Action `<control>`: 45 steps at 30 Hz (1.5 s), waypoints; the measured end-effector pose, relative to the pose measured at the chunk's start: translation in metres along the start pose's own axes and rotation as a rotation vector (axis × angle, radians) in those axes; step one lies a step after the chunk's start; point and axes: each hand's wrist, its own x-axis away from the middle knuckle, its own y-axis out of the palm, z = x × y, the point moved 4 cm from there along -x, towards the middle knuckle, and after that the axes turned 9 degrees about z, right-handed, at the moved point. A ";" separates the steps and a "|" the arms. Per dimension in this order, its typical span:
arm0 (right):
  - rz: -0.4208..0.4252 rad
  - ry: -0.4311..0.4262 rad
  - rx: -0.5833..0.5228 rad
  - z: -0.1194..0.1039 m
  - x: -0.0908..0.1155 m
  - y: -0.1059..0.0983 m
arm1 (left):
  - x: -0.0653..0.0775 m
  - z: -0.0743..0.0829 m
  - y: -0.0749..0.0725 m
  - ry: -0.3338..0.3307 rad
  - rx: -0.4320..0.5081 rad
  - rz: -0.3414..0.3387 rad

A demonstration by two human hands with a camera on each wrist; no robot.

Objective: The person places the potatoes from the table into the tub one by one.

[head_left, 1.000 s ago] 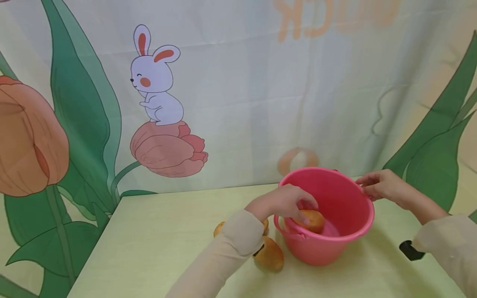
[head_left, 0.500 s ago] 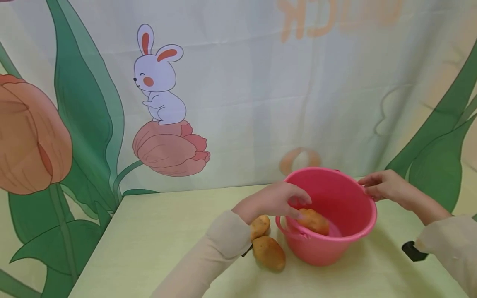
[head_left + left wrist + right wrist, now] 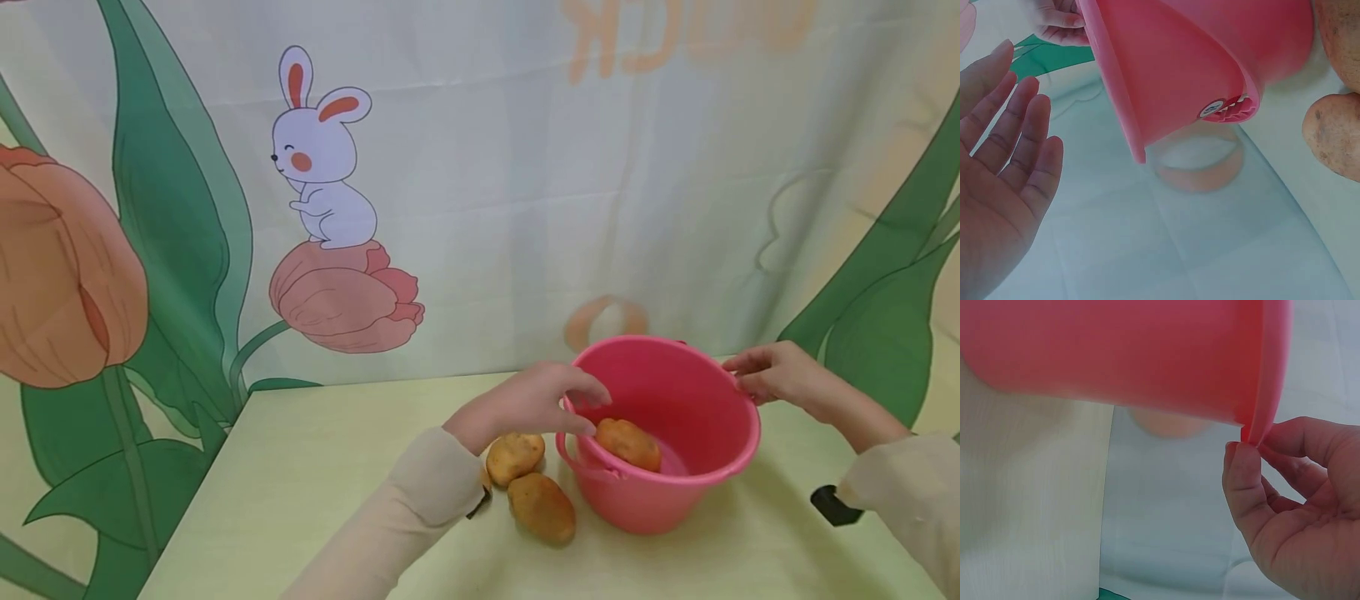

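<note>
Left hand (image 3: 532,396) has withdrawn, released, from the potato (image 3: 628,444) in the bucket (image 3: 648,504); right hand (image 3: 797,383) pinches the rim (image 3: 1277,359)

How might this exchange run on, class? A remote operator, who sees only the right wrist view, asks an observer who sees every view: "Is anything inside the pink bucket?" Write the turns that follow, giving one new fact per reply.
Observer: Yes, the head view shows a potato inside the pink bucket.
Operator: Does the left hand hold anything?
Observer: No, the left wrist view shows its palm bare, with nothing in its fingers.
Operator: Is anything lying outside, where I cannot see?
Observer: Yes, at least two more potatoes lie on the table, left of the bucket in the head view.
</note>
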 end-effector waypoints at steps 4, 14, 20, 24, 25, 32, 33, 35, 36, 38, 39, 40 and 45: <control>0.002 -0.001 0.000 0.000 0.000 0.000 | 0.004 -0.002 -0.003 0.008 -0.011 0.010; 0.003 -0.001 0.003 0.002 -0.001 0.000 | 0.017 -0.007 -0.012 0.044 0.022 0.062; 0.007 -0.005 0.005 0.001 0.000 0.000 | 0.026 -0.014 -0.016 0.036 0.046 0.090; 0.007 -0.004 0.003 0.001 0.000 0.000 | 0.031 -0.017 -0.017 0.013 0.055 0.096; 0.005 -0.002 0.002 0.001 0.000 0.000 | 0.032 -0.018 -0.017 0.008 0.057 0.097; -0.004 0.006 -0.005 0.001 0.000 0.000 | 0.040 -0.025 -0.018 -0.034 0.060 0.098; -0.004 0.005 -0.005 0.001 0.000 0.000 | 0.041 -0.027 -0.018 -0.040 0.061 0.097; -0.004 0.005 -0.009 0.000 0.000 0.000 | 0.044 -0.030 -0.017 -0.049 0.067 0.096; -0.004 0.004 -0.011 0.000 0.000 0.000 | 0.045 -0.032 -0.017 -0.055 0.066 0.097; -0.003 0.004 -0.014 0.000 0.001 -0.001 | 0.048 -0.036 -0.016 -0.063 0.068 0.101; -0.002 0.003 -0.014 0.000 0.001 -0.001 | 0.050 -0.039 -0.015 -0.067 0.070 0.103; -0.003 0.003 -0.015 -0.001 0.001 -0.001 | 0.051 -0.042 -0.014 -0.072 0.070 0.106; -0.003 0.000 -0.013 -0.001 0.002 -0.001 | 0.058 -0.052 -0.010 -0.095 0.076 0.109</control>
